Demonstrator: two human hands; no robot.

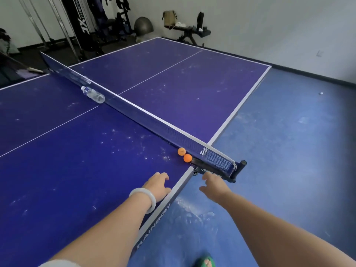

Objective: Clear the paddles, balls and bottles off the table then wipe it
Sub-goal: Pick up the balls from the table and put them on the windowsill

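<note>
Two orange balls (181,151) (187,158) lie side by side on the blue ping-pong table (81,160), touching the foot of the net near its right post. A clear plastic bottle (93,94) lies on its side against the net further along. My left hand (158,185), with a white bangle on the wrist, hovers over the table's edge a little short of the balls, fingers relaxed and empty. My right hand (212,185) reaches beside the table toward the net clamp, fingers spread, holding nothing.
The net (146,114) crosses the table diagonally, ending at a black post and clamp (238,169) by my right hand. White dust marks speckle the tabletop. A white ball (321,93) lies on the blue floor at right. Gym equipment and a bench (189,29) stand beyond the table.
</note>
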